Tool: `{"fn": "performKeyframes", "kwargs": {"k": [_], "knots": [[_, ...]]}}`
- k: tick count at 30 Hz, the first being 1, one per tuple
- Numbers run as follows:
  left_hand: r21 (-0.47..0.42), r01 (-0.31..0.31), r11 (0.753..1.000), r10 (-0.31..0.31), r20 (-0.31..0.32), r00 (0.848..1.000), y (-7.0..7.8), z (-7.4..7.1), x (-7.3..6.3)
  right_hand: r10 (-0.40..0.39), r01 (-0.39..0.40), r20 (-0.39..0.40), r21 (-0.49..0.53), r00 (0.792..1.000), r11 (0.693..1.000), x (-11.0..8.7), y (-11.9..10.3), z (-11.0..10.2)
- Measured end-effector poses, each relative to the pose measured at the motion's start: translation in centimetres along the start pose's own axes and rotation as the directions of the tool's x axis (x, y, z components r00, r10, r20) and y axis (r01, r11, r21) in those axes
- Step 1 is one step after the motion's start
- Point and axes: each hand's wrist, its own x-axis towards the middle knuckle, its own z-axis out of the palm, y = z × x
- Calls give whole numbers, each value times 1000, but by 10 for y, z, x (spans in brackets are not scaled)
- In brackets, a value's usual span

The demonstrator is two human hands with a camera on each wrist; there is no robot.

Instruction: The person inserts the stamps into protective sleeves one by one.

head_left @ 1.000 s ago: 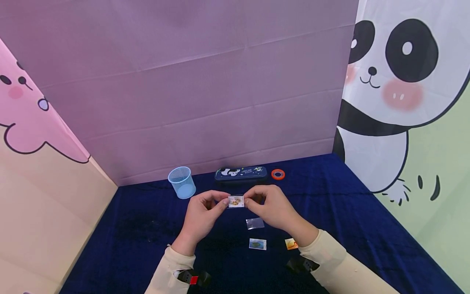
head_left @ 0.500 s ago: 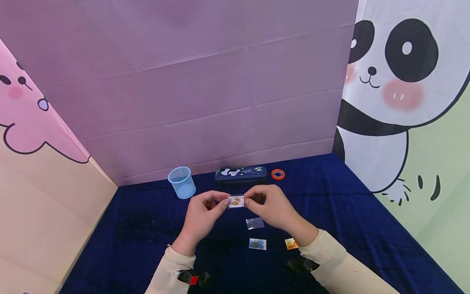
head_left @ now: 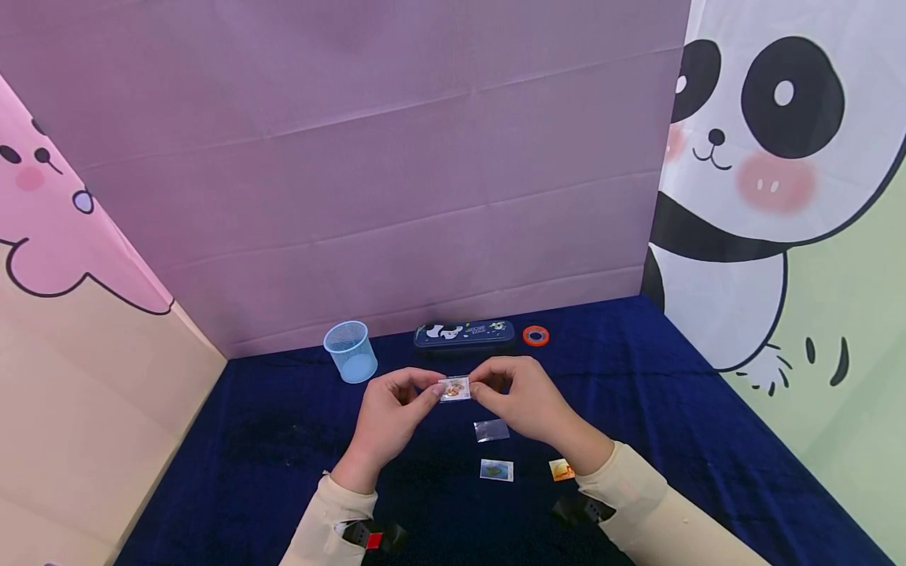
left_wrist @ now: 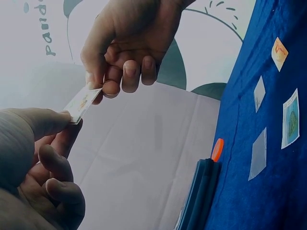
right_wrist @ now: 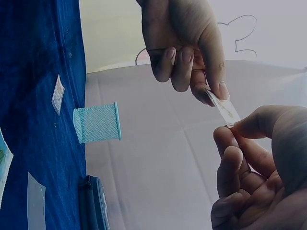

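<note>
Between my two hands, above the dark blue cloth, is a small stamp in a clear sleeve [head_left: 455,388] with a brownish picture. My left hand [head_left: 389,417] pinches its left end between thumb and forefinger. The opposite end is pinched by my right hand [head_left: 527,397] in the same way. In the right wrist view the held stamp [right_wrist: 224,108] slants between both sets of fingertips. Below on the cloth lie a clear plastic sleeve [head_left: 491,430], a blue-green stamp [head_left: 497,470] and an orange-yellow stamp [head_left: 561,470], partly covered by my right wrist.
At the back stand a light blue mesh basket [head_left: 351,352], a dark blue panda pencil case [head_left: 464,335] and an orange-red tape roll [head_left: 535,336]. The left wrist view shows a second clear sleeve [left_wrist: 259,94]. Another small stamp [right_wrist: 58,94] lies near the basket in the right wrist view.
</note>
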Motion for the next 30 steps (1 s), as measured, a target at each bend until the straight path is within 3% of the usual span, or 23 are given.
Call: {"fn": "performKeyframes", "kwargs": {"k": [30], "knots": [[-1,11,1000,-11,-26,1000,-3,-1,2,3,-3,-17,11,1000,1000,0,2,1]]}}
